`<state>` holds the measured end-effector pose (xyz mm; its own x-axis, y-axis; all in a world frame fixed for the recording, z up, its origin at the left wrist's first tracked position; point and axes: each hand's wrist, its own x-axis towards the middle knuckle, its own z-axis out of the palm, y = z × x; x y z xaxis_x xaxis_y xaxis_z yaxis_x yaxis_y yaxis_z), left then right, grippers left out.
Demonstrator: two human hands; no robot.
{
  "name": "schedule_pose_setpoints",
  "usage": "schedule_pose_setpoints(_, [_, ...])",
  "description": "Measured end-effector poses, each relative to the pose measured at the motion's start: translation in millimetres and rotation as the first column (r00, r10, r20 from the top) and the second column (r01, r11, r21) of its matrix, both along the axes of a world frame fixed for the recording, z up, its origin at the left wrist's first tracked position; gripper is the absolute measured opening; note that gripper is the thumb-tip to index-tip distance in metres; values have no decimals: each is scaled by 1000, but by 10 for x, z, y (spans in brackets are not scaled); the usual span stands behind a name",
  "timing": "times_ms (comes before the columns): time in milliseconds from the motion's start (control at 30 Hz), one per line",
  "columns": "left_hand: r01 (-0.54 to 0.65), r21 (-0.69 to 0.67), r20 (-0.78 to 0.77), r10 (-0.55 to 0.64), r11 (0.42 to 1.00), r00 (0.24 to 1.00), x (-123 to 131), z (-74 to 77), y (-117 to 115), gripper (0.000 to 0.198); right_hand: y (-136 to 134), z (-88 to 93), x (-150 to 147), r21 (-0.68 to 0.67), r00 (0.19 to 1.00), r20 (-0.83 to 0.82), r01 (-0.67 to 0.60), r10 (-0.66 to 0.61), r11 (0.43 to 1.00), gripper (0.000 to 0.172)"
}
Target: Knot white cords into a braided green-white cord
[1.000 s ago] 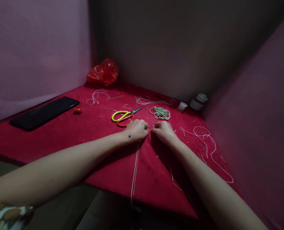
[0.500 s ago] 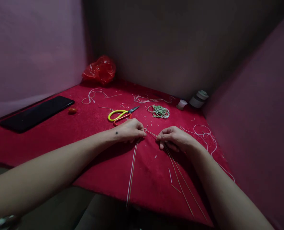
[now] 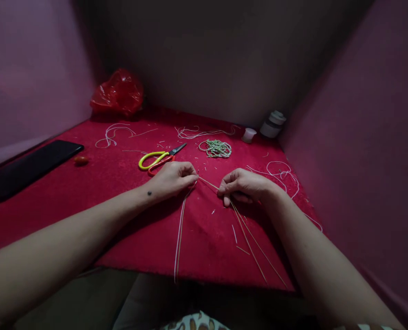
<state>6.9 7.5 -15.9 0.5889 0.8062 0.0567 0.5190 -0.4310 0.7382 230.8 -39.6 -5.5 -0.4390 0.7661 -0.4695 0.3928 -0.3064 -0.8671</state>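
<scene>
Found cords (image 3: pixel 208 182) pinched in closed left grip (image 3: pixel 178 178) and closed right grip (image 3: pixel 243 184), running straight between both. Noted tails (image 3: pixel 180 223) trailing from each, nearward across tabletop (image 3: pixel 204 238).

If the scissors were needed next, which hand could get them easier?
Probably the left hand: the scissors lie just beyond it, while the right hand is farther off. Both hands pinch thin cords, though, so the left might have to let go first.

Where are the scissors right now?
In the head view, the scissors lie left of centre on the red cloth, just beyond the left hand, with the green-and-white braided cord to their right.
</scene>
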Motion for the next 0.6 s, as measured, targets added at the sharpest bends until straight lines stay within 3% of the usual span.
schedule_pose_setpoints(133, [77,278,3,-81,958,997,57,9,-94,15,-12,14,-4,27,1000,-3,11,-10,1000,16])
schedule_pose_setpoints(233, [189,411,-148,-140,892,979,149,7,-190,15,-14,23,15,16,1000,2,-9,8,1000,16])
schedule_pose_setpoints(333, [299,535,-346,-119,790,931,256,-8,-264,16,-10,30,52,-6,998,-2,-58,58,998,17])
schedule_pose_setpoints(433, [363,585,-461,-70,725,885,354,-21,-298,19,-7,38,84,-22,994,-17,-104,104,994,16])
schedule_pose_setpoints(600, [368,569,-481,-65,736,874,437,-80,-304,21,-5,46,95,-19,989,-9,-146,146,989,16])
